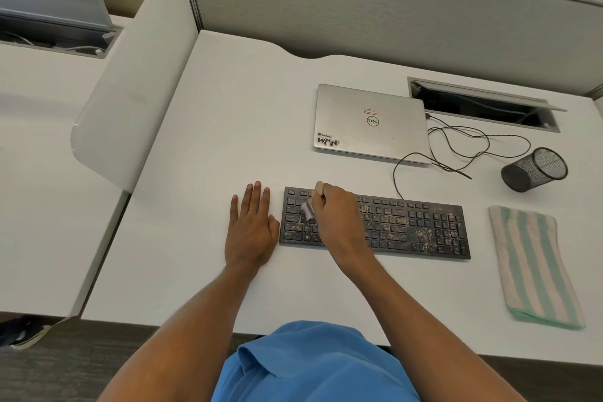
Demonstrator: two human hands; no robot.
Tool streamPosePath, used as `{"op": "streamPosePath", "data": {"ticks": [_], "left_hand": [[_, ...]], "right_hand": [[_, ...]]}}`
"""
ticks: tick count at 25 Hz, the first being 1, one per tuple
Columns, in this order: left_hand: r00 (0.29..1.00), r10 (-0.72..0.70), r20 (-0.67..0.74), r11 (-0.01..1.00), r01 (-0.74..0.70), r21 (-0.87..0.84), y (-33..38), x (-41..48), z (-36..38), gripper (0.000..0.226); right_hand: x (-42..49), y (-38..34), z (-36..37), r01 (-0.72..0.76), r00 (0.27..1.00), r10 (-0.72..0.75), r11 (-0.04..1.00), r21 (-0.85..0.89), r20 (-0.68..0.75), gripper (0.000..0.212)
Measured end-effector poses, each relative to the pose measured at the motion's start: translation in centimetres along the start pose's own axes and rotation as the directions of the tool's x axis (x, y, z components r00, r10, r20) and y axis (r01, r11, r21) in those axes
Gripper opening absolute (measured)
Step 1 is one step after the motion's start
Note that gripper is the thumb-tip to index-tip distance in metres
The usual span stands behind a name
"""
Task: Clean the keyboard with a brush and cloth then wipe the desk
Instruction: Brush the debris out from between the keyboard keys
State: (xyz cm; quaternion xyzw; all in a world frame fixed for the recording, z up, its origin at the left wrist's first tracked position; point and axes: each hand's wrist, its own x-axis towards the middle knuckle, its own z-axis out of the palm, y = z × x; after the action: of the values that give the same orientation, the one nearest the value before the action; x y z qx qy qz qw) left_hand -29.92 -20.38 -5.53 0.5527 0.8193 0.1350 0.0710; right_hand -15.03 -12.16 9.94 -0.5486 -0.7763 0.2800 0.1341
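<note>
A black keyboard [421, 227] speckled with tan crumbs lies on the white desk [228, 127]. My right hand [336, 215] grips a small brush [308, 209] with a pale wooden handle, its bristles down on the keyboard's left keys. My left hand [251, 225] rests flat on the desk, fingers straight, its thumb against the keyboard's left edge. A folded cloth [535, 264] with green and beige stripes lies to the right of the keyboard.
A closed silver laptop [370, 122] sits behind the keyboard, with black cables [463, 147] looping to its right. A black mesh pen cup [535, 168] lies tipped over at the right. An open cable tray [483, 104] is set into the desk's back right.
</note>
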Motion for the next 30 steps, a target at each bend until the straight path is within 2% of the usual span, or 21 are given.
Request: {"op": "streamPosePath", "data": {"ticks": [4, 8, 11, 19, 24, 30], "left_hand": [[1.000, 0.001, 0.003, 1.000, -0.001, -0.007, 0.0, 0.0, 0.0, 0.069], [1.000, 0.002, -0.006, 1.000, -0.002, -0.015, 0.0, 0.0, 0.0, 0.068], [1.000, -0.001, -0.010, 1.000, 0.001, -0.019, 0.0, 0.0, 0.0, 0.068], [1.000, 0.002, -0.009, 1.000, -0.002, -0.024, 0.0, 0.0, 0.1, 0.068], [1.000, 0.002, -0.012, 1.000, -0.002, -0.022, -0.1, 0.0, 0.0, 0.068], [1.000, 0.000, -0.012, 1.000, 0.000, -0.013, -0.1, 0.0, 0.0, 0.067]], "right_hand": [[-0.3, -0.2, -1.1, -0.039, 0.993, 0.048, 0.996, -0.077, 0.112, 0.031], [-0.1, -0.4, -0.4, -0.010, 1.000, 0.010, 1.000, 0.019, -0.005, 0.036], [0.0, -0.9, 0.4, 0.007, 1.000, -0.005, 0.997, 0.072, -0.030, 0.036], [-0.5, -1.1, 0.1, 0.001, 0.997, 0.003, 0.999, -0.052, 0.075, 0.032], [-0.1, -1.3, -0.1, 0.004, 0.999, -0.002, 1.000, 0.027, -0.039, 0.033], [-0.8, -1.3, 0.1, 0.000, 0.999, -0.001, 0.999, 0.033, 0.047, 0.034]]}}
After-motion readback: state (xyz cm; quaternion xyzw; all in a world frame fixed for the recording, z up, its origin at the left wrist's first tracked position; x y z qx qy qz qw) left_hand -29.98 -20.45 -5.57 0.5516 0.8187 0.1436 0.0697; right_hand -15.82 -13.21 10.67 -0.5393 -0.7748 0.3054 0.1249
